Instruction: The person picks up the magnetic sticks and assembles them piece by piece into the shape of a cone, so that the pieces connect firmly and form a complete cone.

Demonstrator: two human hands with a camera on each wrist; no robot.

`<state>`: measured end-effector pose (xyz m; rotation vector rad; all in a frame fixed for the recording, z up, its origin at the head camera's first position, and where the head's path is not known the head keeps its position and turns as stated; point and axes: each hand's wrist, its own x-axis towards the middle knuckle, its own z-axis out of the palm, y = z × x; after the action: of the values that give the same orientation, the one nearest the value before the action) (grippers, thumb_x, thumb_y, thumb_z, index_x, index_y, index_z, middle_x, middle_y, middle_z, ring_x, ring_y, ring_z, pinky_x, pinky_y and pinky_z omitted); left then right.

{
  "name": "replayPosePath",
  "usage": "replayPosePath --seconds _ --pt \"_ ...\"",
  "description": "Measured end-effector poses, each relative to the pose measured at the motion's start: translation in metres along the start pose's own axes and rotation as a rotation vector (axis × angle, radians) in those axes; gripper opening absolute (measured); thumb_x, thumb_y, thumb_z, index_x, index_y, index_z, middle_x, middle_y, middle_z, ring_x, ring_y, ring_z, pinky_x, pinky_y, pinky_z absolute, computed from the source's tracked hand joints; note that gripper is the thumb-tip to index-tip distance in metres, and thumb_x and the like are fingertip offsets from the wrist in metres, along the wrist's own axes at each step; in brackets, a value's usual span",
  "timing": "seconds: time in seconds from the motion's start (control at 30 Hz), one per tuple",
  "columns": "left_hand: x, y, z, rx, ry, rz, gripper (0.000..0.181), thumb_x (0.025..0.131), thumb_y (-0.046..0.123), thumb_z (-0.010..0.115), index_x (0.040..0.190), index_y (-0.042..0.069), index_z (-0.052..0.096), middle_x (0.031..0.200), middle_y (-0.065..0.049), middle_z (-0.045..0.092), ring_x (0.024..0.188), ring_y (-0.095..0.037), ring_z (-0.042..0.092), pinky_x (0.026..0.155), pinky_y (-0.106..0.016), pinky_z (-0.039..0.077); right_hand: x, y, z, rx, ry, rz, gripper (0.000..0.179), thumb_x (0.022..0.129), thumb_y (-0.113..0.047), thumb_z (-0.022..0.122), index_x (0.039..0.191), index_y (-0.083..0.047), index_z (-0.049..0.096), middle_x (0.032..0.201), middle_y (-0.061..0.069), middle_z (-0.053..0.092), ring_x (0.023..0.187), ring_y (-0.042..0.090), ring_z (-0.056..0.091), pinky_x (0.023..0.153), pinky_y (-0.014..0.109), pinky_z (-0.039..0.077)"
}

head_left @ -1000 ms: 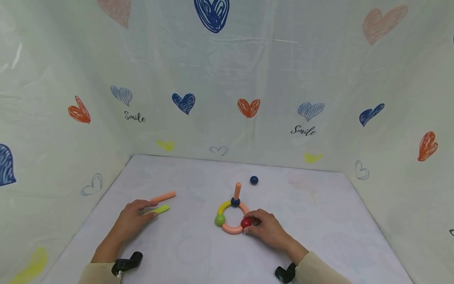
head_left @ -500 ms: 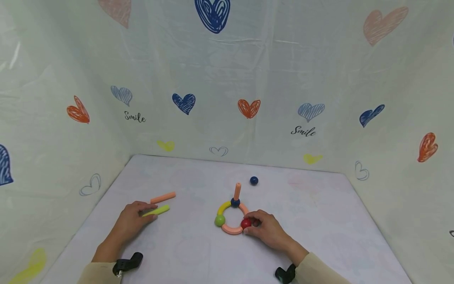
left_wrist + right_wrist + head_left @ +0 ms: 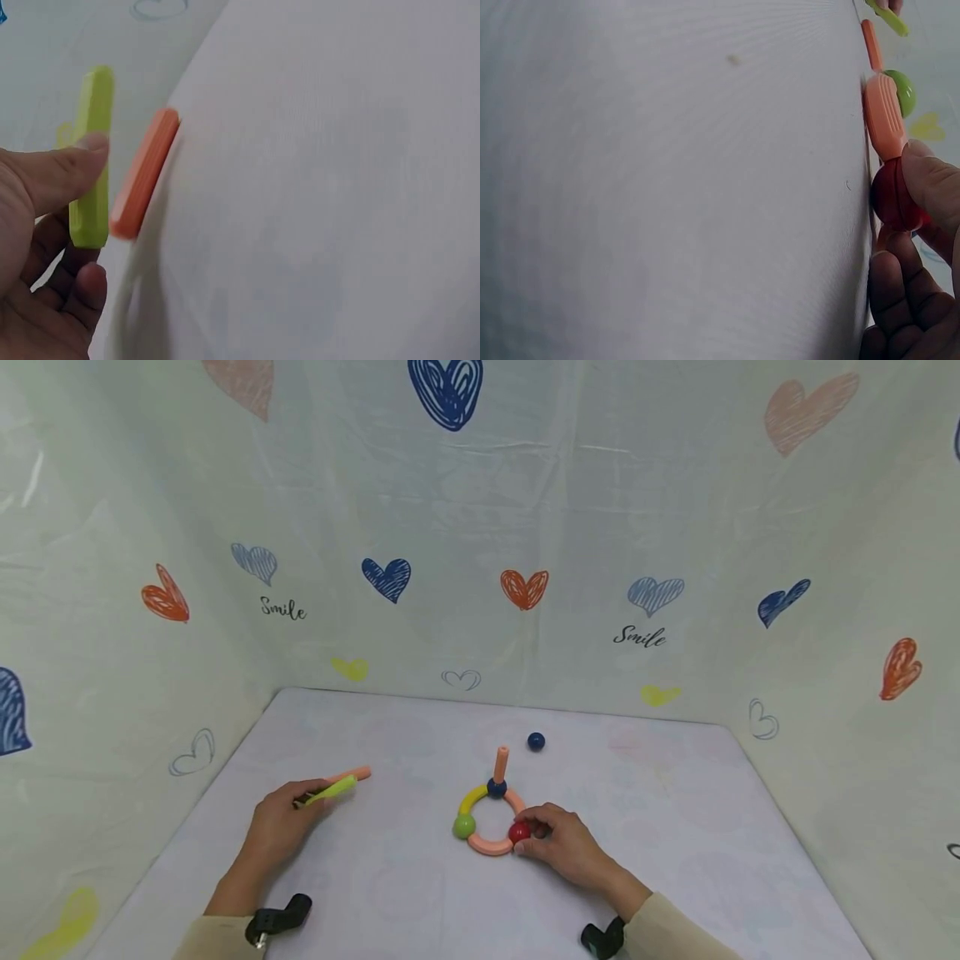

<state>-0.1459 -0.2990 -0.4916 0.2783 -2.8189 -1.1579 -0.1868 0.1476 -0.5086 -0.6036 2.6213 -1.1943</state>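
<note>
My left hand (image 3: 281, 827) pinches a yellow-green stick (image 3: 91, 180) between thumb and fingers, raised off the table. Just beyond it an orange stick (image 3: 146, 174) lies on the table, partly hidden by the held stick in the head view. At the middle, my right hand (image 3: 566, 843) grips the red ball (image 3: 519, 832) of a ring. Curved orange (image 3: 491, 845) and yellow pieces (image 3: 473, 798) join that ball to a green ball (image 3: 464, 826) and a dark blue ball (image 3: 497, 788). From the blue ball an orange stick (image 3: 501, 764) stands upright.
A loose dark blue ball (image 3: 536, 741) sits behind the ring. The white table (image 3: 420, 910) is backed by a hanging sheet (image 3: 450, 493) printed with hearts. A black strap device is on each wrist.
My left hand has lifted the yellow-green stick off the table, tilting its far end up in front of the orange stick. The right hand stays on the red ball.
</note>
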Motion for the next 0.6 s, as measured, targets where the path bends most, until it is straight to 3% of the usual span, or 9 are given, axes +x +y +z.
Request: replayPosePath --seconds 0.13,0.27,0.43,0.6 --pt "0.0 0.016 0.011 -0.067 0.058 0.047 0.037 0.102 0.025 0.073 0.134 0.007 0.069 0.12 -0.014 0.073 0.098 -0.022 0.061 0.077 -0.029 0.048 0.0 0.001 0.0 0.001 0.003 0.004 0.037 0.089 -0.033 0.086 0.121 -0.019 0.074 0.1 -0.007 0.065 0.092 0.011 0.057 0.079 0.023 0.048" --pt "0.0 0.036 0.028 -0.163 0.066 0.065 0.035 0.102 0.021 0.072 0.134 0.007 0.069 0.119 -0.012 0.072 0.106 -0.022 0.062 0.084 -0.023 0.05 -0.001 0.002 0.0 -0.002 0.001 0.006 0.037 0.09 -0.034 0.085 0.122 -0.019 0.074 0.101 -0.008 0.065 0.093 0.012 0.057 0.079 0.024 0.048" --pt "-0.002 0.06 0.05 -0.238 0.032 0.082 0.039 0.102 0.014 0.071 0.14 0.004 0.065 0.127 -0.013 0.07 0.117 -0.026 0.064 0.096 -0.031 0.054 -0.001 0.001 0.0 0.005 -0.004 0.009 0.038 0.09 -0.034 0.085 0.123 -0.018 0.073 0.102 -0.007 0.066 0.094 0.012 0.057 0.08 0.023 0.048" --pt "-0.005 0.079 0.071 -0.315 0.001 0.092 0.037 0.099 0.012 0.073 0.135 0.003 0.068 0.125 -0.011 0.072 0.118 -0.026 0.067 0.097 -0.035 0.057 0.0 0.001 0.0 0.0 0.0 0.003 0.038 0.09 -0.033 0.085 0.122 -0.018 0.074 0.103 -0.007 0.066 0.094 0.012 0.057 0.08 0.024 0.049"
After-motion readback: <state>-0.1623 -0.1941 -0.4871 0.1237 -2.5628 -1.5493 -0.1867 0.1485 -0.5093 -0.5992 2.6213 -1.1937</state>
